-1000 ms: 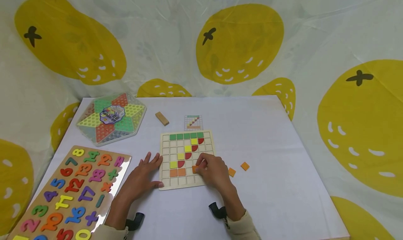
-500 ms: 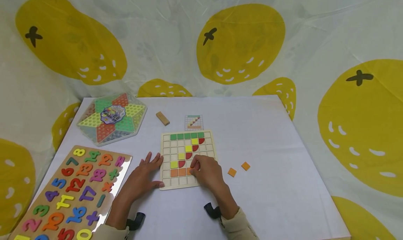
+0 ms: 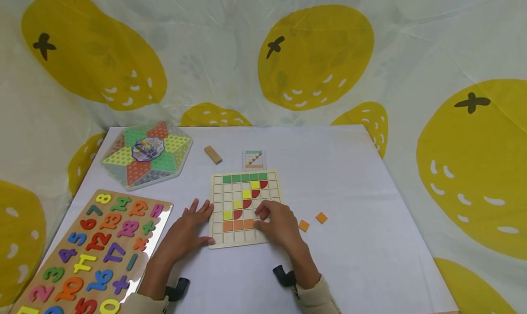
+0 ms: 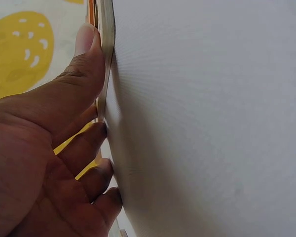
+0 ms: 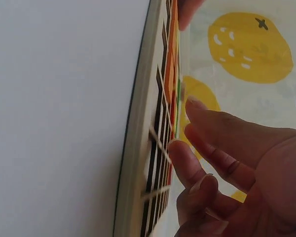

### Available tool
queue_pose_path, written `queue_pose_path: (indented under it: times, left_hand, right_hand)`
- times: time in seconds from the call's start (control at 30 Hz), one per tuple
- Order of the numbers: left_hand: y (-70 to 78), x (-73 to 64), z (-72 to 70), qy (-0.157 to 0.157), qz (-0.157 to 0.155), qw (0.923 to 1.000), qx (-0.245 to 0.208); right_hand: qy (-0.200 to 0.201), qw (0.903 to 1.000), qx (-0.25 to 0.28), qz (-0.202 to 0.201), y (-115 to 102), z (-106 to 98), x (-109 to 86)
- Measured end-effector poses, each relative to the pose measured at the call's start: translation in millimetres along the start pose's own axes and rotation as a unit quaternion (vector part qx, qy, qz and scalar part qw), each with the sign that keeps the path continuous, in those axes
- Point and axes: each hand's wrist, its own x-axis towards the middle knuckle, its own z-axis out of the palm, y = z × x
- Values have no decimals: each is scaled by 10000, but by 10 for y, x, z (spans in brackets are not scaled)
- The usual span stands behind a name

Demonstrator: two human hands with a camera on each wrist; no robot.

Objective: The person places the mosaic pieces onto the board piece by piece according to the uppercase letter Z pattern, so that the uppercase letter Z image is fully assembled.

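A wooden grid board lies on the white-covered table. Set in its cells are a green row, a diagonal of yellow squares beside red quarter-circle pieces, and three orange square tiles. My left hand rests against the board's left edge, fingers spread and thumb at the lower corner. Over the board's lower right hovers my right hand, by the third orange tile. In the right wrist view, its thumb and fingertips stand apart with nothing between them. Two loose orange tiles lie to the right.
Behind the board lies a small pattern card, and left of it a wooden block. A hexagonal star game board sits at the back left. The number puzzle board occupies the front left, near my left forearm.
My right hand carried an orange tile leftward and set it third in the orange row. It has let go and drawn slightly back to the right. The left hand stays in place.
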Motion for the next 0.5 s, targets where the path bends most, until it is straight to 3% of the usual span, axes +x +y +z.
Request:
queue_pose_path:
  times: [0.27,0.5]
  left_hand:
    - [-6,-7,1,1,-7,10000,16]
    - [-4,-11,6,15,40,10000,29]
  right_hand:
    - [468,9980,96,421,196,-225,-51]
    - [582,9963,4,637,382,-444,-123]
